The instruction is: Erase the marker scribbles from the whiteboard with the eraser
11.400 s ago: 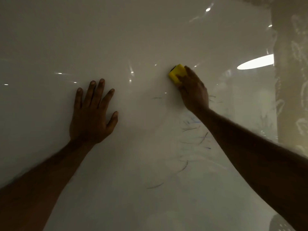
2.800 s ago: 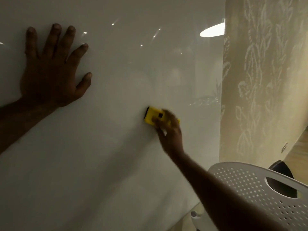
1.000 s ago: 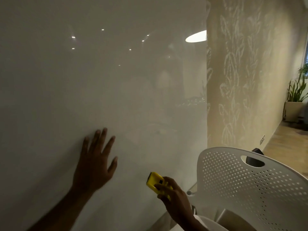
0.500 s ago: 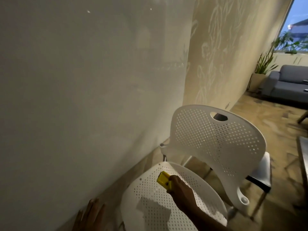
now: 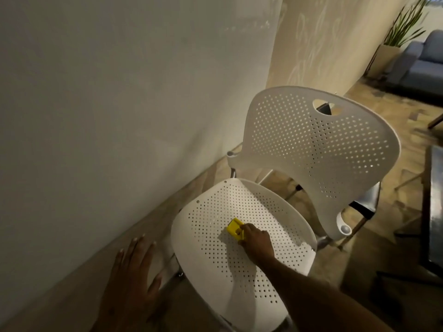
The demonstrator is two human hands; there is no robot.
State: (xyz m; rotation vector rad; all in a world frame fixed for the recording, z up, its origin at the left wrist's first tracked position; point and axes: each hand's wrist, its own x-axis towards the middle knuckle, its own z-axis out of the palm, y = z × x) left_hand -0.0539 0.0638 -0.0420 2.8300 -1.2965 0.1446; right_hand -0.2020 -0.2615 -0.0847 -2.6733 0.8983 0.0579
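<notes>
**Board looks clean; eraser going down on a chair**

The whiteboard (image 5: 119, 104) fills the view from 9 to 12 o'clock, and no marker scribbles show on the part in sight, so the wiping appears finished; what seems left is only to put the tool away. Whether marks remain outside the view cannot be told.

At 3 o'clock stands 1 white perforated chair (image 5: 318, 149), and nearer, at 6 o'clock, the perforated seat (image 5: 215, 259) of a 2nd.

The right arm reaches in from 5 o'clock, low over that nearer seat. The right hand (image 5: 257, 244) is knuckles up, fingers curled around the yellow eraser (image 5: 235, 230), which is at or just above the seat's middle; contact cannot be made out.

The left hand (image 5: 134, 276), at 7 o'clock, is spread flat with fingers apart, grasping nothing, near the board's lower edge.
</notes>
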